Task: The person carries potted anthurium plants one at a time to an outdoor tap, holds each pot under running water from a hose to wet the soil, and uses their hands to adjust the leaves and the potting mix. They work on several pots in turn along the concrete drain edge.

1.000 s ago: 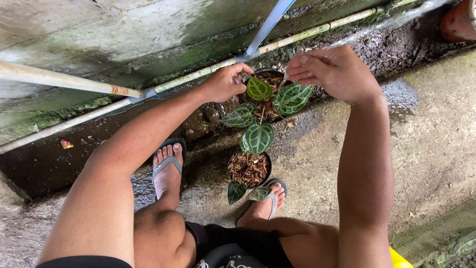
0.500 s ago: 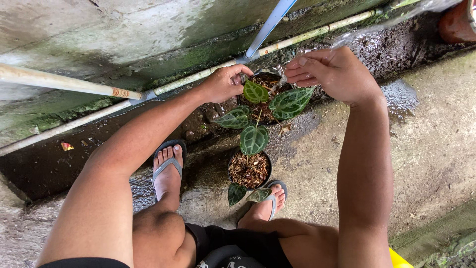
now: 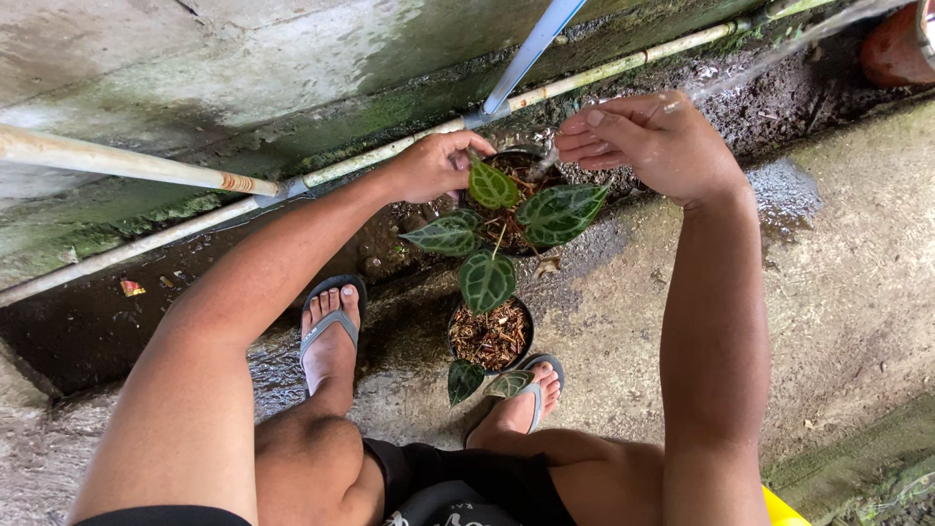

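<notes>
A small plant with dark green, pale-veined leaves (image 3: 555, 209) grows in a black pot (image 3: 521, 156) that stands in a wet gutter by the wall. My left hand (image 3: 433, 166) grips the pot's left rim. My right hand (image 3: 653, 141) hovers over the pot's right side, fingers pinched on the end of a thin pale hose (image 3: 779, 54) that runs off to the upper right. A little water falls from its tip onto the soil. A second black pot (image 3: 490, 336) with brown bark chips and two small leaves sits between my feet.
A stained concrete wall with a white pipe (image 3: 604, 70) and a blue pipe (image 3: 526, 49) runs along the gutter. A wooden handle (image 3: 127, 166) lies at left. A terracotta pot (image 3: 896, 44) stands at the top right. My feet in flip-flops (image 3: 331, 331) rest on wet concrete.
</notes>
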`<move>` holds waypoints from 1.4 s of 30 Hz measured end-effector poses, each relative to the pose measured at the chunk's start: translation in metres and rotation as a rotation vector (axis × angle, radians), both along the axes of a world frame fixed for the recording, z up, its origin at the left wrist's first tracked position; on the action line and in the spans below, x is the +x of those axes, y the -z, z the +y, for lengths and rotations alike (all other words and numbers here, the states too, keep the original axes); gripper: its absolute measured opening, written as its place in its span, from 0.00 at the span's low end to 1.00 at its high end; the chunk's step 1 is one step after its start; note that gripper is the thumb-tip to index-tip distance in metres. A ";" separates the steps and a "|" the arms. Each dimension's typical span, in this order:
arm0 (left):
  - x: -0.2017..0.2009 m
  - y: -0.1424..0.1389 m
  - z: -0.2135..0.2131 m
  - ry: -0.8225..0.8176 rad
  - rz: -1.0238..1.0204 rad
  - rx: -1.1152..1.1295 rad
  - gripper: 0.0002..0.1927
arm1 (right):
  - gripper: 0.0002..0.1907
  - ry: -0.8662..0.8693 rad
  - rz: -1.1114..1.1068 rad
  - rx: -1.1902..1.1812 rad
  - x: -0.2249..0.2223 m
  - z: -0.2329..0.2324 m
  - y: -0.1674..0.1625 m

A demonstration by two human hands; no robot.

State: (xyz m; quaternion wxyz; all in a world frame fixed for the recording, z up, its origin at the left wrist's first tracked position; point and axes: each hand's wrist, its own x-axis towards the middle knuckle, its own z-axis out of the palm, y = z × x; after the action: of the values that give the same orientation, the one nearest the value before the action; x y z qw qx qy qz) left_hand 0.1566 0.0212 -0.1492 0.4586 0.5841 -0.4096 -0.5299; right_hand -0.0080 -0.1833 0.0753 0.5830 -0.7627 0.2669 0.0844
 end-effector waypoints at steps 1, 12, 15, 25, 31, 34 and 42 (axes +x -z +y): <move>0.000 0.001 0.001 0.001 0.009 0.020 0.21 | 0.14 -0.001 -0.010 0.036 0.000 -0.001 0.000; -0.008 0.036 0.052 -0.237 0.239 0.160 0.27 | 0.15 0.072 -0.078 -0.092 -0.007 -0.011 0.012; -0.016 0.047 0.068 -0.339 0.439 0.157 0.27 | 0.16 0.108 -0.067 -0.090 -0.007 -0.011 0.014; -0.056 0.061 0.076 -0.492 0.653 0.075 0.25 | 0.15 -0.024 0.053 0.067 -0.008 0.006 0.024; -0.066 0.040 0.073 -0.533 0.708 0.143 0.15 | 0.15 0.082 0.055 0.054 -0.011 0.008 0.017; -0.072 0.033 0.072 -0.589 0.663 0.149 0.09 | 0.15 0.065 0.060 0.049 -0.012 0.008 0.016; -0.096 0.031 0.072 -0.763 0.761 0.095 0.16 | 0.16 0.133 0.046 -0.013 -0.008 0.010 0.018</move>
State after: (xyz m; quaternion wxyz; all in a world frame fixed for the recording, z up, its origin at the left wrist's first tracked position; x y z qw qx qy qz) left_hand 0.0609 0.0931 -0.1803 0.7074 0.4782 0.0510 -0.5180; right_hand -0.0158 -0.1732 0.0569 0.5761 -0.7450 0.3307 0.0613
